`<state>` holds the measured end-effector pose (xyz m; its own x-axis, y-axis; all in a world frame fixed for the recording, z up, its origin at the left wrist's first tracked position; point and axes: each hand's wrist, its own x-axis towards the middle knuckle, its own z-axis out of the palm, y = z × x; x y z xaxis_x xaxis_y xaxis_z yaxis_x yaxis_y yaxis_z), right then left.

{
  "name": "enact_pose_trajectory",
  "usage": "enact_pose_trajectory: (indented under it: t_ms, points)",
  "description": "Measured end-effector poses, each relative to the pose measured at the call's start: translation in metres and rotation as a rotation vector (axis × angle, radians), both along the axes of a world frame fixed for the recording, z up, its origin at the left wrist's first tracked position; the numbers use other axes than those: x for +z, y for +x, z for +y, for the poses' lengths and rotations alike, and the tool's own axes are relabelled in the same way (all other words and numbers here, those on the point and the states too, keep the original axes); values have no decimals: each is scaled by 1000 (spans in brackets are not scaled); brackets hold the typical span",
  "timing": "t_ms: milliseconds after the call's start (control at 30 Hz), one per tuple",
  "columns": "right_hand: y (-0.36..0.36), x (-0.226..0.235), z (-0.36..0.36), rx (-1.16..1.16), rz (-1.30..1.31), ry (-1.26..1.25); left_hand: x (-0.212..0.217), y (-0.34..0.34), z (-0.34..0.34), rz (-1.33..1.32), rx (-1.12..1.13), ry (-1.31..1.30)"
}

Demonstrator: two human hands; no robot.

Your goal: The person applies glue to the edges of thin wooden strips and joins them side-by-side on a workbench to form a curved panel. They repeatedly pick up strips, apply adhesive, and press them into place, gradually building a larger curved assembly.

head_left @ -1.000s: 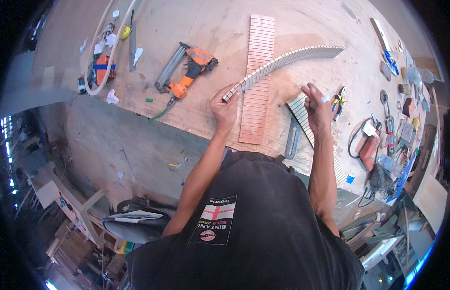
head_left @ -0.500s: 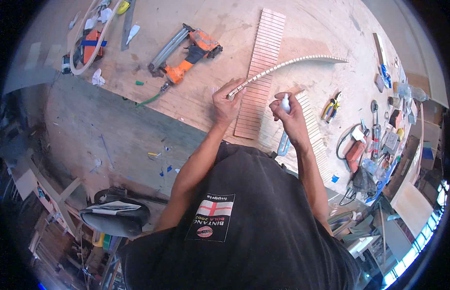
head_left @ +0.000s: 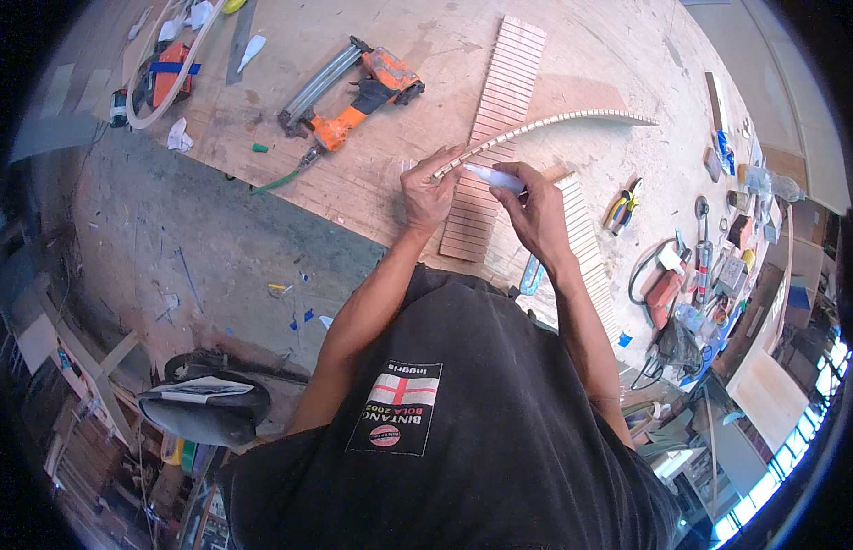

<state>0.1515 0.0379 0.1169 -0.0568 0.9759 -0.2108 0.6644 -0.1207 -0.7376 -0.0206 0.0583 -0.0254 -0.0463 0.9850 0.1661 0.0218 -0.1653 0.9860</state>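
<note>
My left hand grips the near end of a slotted wooden strip, which stands on edge and bends in a curve away to the right. In my right hand is a small white glue bottle, tilted so its nozzle points left at the strip, close to my left fingers. Whether the tip touches the wood I cannot tell. Beneath the curved strip lies a flat slotted board. Another slotted board lies partly under my right forearm.
An orange nail gun with a green hose lies at the left of the workbench. Yellow-and-blue pliers rest to the right. Further right are a red power tool, a clear bottle and clutter. A white bottle lies far left.
My right hand has moved left and tipped the glue bottle from upright to nearly level, bringing its nozzle to the strip. My left hand keeps its hold on the strip.
</note>
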Motion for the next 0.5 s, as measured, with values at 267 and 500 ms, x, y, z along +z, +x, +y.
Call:
enact_pose_trajectory:
  t_ms: [267,500]
  points:
    - [-5,-8,5,26,-20,103,3,2,-4,-87,13,-79]
    - [-7,-10,6,46,-8,117,4,2,-4,-23,22,-55]
